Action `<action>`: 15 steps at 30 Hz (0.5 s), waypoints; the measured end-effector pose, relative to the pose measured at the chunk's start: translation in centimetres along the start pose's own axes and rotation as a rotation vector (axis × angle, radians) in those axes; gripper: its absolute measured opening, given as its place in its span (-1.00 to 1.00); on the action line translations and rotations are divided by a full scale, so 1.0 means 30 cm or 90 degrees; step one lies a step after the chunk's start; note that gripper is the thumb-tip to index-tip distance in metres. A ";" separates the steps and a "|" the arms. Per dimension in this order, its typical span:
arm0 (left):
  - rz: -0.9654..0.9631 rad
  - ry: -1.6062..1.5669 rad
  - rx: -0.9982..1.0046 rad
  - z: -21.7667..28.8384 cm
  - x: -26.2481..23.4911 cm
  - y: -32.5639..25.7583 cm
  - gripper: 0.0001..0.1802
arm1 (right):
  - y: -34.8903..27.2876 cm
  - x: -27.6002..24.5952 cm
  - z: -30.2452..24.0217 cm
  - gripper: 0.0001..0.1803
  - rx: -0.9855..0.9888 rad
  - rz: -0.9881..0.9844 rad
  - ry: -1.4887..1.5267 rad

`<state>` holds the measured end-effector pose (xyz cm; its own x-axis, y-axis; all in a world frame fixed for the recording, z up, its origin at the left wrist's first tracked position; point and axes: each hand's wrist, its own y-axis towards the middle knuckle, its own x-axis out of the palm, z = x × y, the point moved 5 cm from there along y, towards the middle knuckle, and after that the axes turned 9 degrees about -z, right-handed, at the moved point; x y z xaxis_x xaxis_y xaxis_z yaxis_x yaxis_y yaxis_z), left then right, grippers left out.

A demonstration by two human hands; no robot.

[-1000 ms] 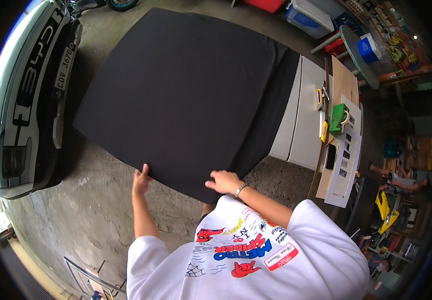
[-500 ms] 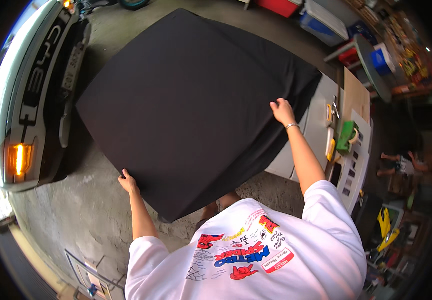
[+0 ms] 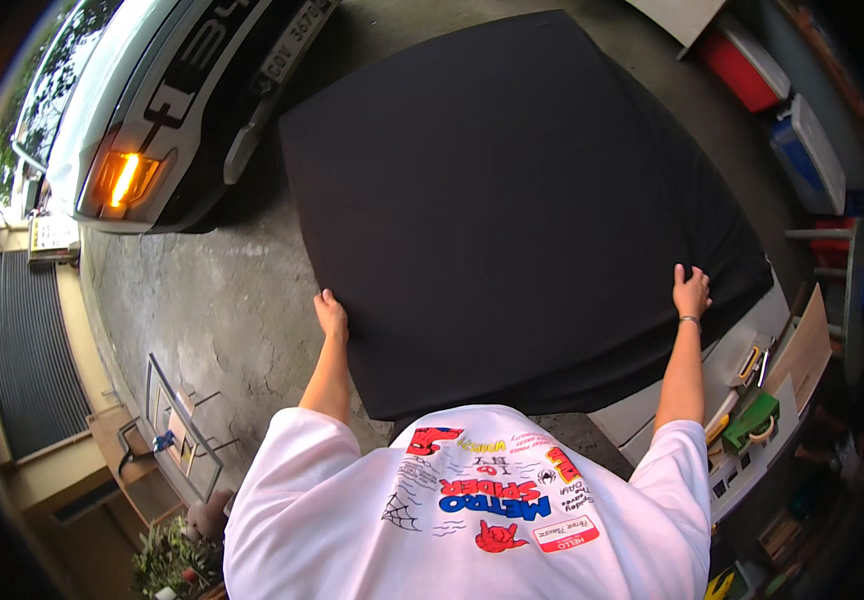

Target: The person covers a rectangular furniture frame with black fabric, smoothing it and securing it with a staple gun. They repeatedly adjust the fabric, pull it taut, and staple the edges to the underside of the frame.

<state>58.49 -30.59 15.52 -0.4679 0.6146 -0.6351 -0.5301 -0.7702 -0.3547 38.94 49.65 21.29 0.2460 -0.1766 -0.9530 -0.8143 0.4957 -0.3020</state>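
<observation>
A large black cloth (image 3: 512, 210) spreads out in front of me over something broad and flat; what lies beneath it is hidden. At its left edge, my left hand (image 3: 331, 314) is closed on the border, thumb on top and the other fingers mostly out of sight. Toward the right side, my right hand (image 3: 691, 290) grips the cloth beside a ridge of folds. Wrinkles run along the near edge and down the right side, where the cloth overlaps a white tabletop (image 3: 642, 410).
A vehicle front (image 3: 177, 120) with a lit amber lamp stands at the far left. Beside my right arm lie a green tool (image 3: 752, 420) and a wooden board (image 3: 800, 340). Red (image 3: 742, 70) and blue (image 3: 807, 160) coolers sit far right. A metal frame (image 3: 182, 425) stands lower left.
My view has turned left, so the vehicle and tabletop sit elsewhere in it. The cloth's near edge now lies squarer to me. Both hands stay on the cloth.
</observation>
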 end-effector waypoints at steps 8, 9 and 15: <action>-0.144 -0.053 0.098 0.063 -0.049 0.460 -0.51 | -0.358 0.040 -0.021 -0.23 0.083 -0.098 -0.059; -0.149 -0.030 0.121 0.083 -0.048 0.537 -0.51 | -0.446 0.051 -0.030 -0.22 0.110 -0.106 -0.045; -0.285 0.103 0.263 0.285 0.002 0.990 -0.47 | -1.028 0.181 -0.107 -0.18 0.279 -0.098 0.004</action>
<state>36.67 -51.96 10.82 -0.0419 0.8039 -0.5933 -0.8945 -0.2947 -0.3362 63.71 30.68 25.49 0.3416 -0.2811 -0.8968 -0.4688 0.7761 -0.4218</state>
